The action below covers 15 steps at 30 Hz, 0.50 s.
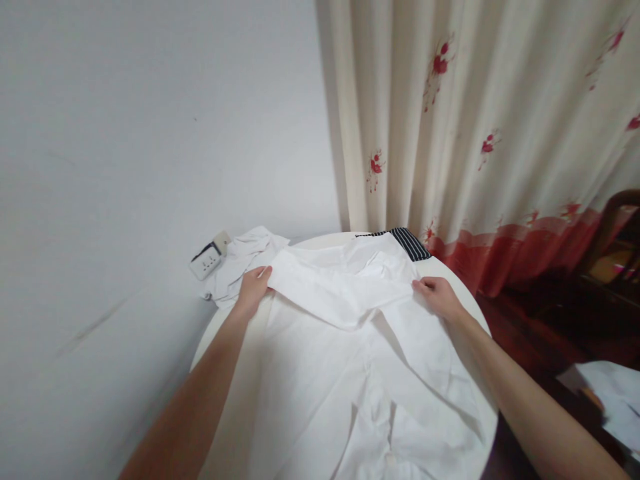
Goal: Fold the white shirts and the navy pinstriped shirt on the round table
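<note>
A white shirt [320, 373], wrinkled and partly folded over on itself, lies spread across a round white table [230, 380]. My left hand [254, 290] is closed, pinching the upper left edge of the cloth between thumb and fingers. On the opposite side, my right hand [437, 295] grips the upper right edge in the same way. Between the two hands a broad band of fabric is stretched, sagging a little in the middle. Loose folds trail towards the near side of the table, and the shirt's exact layout is hard to make out there.
Crumpled white cloth [245, 257] sits at the table's back left, beside a white socket block [206, 261] on the wall. A black-and-white striped cloth [410, 243] lies at the back edge. A floral curtain [450, 133] hangs behind; a wooden chair [607, 227] and white material [617, 397] are at right.
</note>
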Each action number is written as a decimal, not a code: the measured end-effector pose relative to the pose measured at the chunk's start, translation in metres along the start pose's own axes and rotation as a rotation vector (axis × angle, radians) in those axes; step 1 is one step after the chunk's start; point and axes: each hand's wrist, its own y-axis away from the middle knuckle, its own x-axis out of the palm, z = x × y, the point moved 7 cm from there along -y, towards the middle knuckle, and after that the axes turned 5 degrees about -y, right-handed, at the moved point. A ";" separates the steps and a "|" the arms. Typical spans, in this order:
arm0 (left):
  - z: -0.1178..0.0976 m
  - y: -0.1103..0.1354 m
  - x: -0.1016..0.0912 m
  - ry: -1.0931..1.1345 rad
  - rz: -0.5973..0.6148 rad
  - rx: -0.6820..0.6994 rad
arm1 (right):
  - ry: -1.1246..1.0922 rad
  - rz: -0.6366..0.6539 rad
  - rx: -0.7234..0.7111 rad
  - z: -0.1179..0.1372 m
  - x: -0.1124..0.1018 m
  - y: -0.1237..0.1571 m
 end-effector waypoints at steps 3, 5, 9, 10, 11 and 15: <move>-0.010 -0.024 0.030 -0.099 0.040 0.027 | -0.041 -0.029 0.059 -0.015 -0.008 -0.006; -0.009 -0.037 0.050 -0.165 0.066 0.038 | -0.026 -0.030 0.064 -0.015 -0.012 -0.009; 0.003 -0.055 0.079 -0.318 0.093 0.061 | 0.089 -0.185 -0.030 0.019 -0.038 0.011; 0.007 -0.058 0.084 -0.349 0.094 0.068 | 0.116 -0.209 -0.068 0.033 -0.044 0.024; 0.010 -0.061 0.087 -0.375 0.095 0.076 | 0.139 -0.166 -0.115 0.048 -0.045 0.041; 0.020 -0.068 0.096 -0.448 0.111 0.110 | 0.277 0.126 -0.176 0.093 -0.020 0.119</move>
